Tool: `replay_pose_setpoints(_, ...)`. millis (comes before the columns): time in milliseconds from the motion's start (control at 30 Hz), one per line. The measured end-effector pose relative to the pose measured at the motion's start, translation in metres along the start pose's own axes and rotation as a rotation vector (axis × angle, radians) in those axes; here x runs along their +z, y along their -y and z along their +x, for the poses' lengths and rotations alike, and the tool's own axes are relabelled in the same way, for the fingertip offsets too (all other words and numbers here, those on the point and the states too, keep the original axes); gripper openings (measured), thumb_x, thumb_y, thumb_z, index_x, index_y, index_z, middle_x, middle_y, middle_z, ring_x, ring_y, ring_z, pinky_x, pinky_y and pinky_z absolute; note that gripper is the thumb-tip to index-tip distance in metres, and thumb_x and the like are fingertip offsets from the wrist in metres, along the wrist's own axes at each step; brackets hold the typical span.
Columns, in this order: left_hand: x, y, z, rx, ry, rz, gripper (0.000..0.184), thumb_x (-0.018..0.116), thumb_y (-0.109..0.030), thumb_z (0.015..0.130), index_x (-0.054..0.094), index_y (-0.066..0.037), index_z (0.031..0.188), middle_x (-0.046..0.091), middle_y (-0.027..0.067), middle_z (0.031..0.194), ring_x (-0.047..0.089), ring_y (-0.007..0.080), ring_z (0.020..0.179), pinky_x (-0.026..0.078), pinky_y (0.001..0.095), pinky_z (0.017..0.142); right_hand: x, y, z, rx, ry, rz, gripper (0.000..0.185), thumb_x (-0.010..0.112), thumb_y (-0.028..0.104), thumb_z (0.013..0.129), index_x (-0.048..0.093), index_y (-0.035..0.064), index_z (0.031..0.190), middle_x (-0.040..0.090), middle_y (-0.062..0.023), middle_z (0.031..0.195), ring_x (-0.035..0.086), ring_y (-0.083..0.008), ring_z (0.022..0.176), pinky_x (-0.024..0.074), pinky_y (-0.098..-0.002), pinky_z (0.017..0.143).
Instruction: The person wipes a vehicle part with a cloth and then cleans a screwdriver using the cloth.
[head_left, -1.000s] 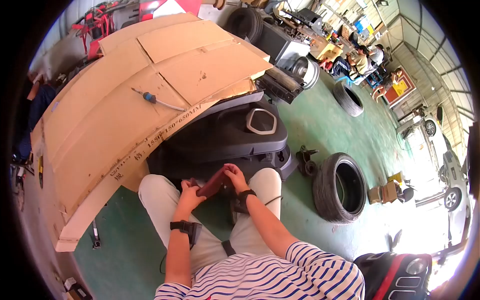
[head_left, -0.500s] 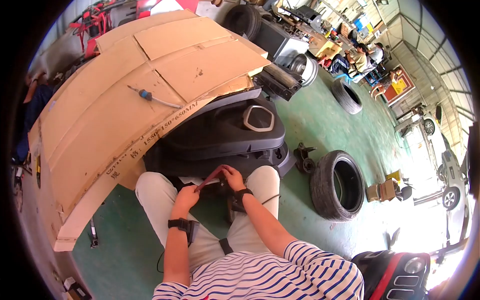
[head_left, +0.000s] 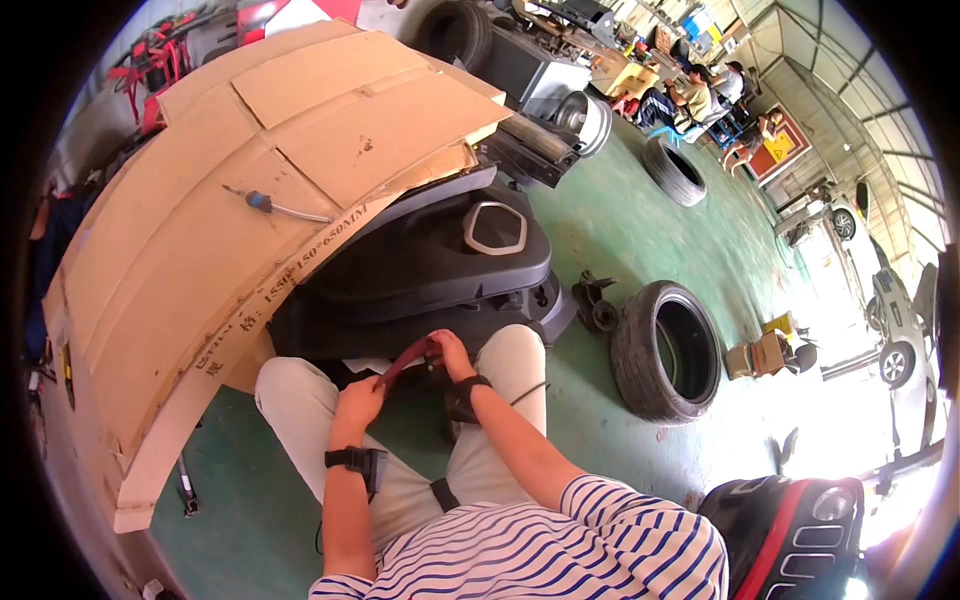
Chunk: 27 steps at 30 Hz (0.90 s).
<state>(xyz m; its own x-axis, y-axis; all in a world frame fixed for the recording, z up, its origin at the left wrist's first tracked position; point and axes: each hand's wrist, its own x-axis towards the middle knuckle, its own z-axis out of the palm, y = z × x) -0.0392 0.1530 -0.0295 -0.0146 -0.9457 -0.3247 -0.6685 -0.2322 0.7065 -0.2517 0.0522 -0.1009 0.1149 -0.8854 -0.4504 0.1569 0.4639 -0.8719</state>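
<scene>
Green floor [head_left: 240, 480] lies below; handling seems the step: left hand [head_left: 358, 403] and right hand [head_left: 453, 357] grip a dark-red strip [head_left: 404, 362] between them; turning it likely needs both.

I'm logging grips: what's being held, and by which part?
A dark-red, bent strip of unclear material: the left hand grips one end, the right hand the other.
</scene>
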Motion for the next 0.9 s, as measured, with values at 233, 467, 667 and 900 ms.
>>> replay_pose_setpoints(233,0.001,0.002,0.003,-0.089,0.062,-0.004,0.026,0.048,-0.028,0.087,0.061,-0.014,0.105,0.063,0.0154,0.079,0.060,0.0304,0.070,0.047,0.0409,0.065,-0.002,-0.019,0.008,-0.136,-0.144,-0.164,0.026,0.062,0.025,0.086,0.049,0.0060,0.098,0.061,-0.0055,0.089,0.062,-0.0148,0.064,0.0448,-0.0228,0.050)
replay_pose_setpoints(467,0.004,0.004,0.001,0.018,-0.008,0.062,0.026,0.048,-0.027,0.087,0.062,-0.013,0.105,0.063,0.0157,0.072,0.062,0.0275,0.060,0.048,0.0389,0.060,-0.006,-0.007,0.003,0.069,-0.097,-0.126,0.025,0.064,0.027,0.084,0.047,0.0100,0.091,0.061,-0.0046,0.081,0.064,-0.0164,0.066,0.0470,-0.0258,0.051)
replay_pose_setpoints(667,-0.006,-0.006,0.020,-0.048,0.187,0.049,0.029,0.046,-0.030,0.087,0.062,-0.009,0.100,0.063,0.0191,0.090,0.058,0.0379,0.089,0.046,0.0466,0.078,-0.007,-0.005,0.009,0.056,-0.102,-0.078,0.021,0.063,0.025,0.085,0.047,0.0123,0.090,0.059,-0.0009,0.076,0.062,-0.0146,0.066,0.0473,-0.0256,0.055)
replay_pose_setpoints(900,-0.048,-0.054,0.082,0.317,-0.390,0.131,0.028,0.049,-0.023,0.087,0.062,-0.005,0.103,0.062,0.0179,0.102,0.058,0.0354,0.094,0.046,0.0447,0.083,0.002,0.093,0.006,-0.551,-0.297,-0.204,0.019,0.057,0.016,0.088,0.054,0.0081,0.105,0.054,0.0010,0.071,0.049,-0.0061,0.062,0.0410,-0.0221,0.053)
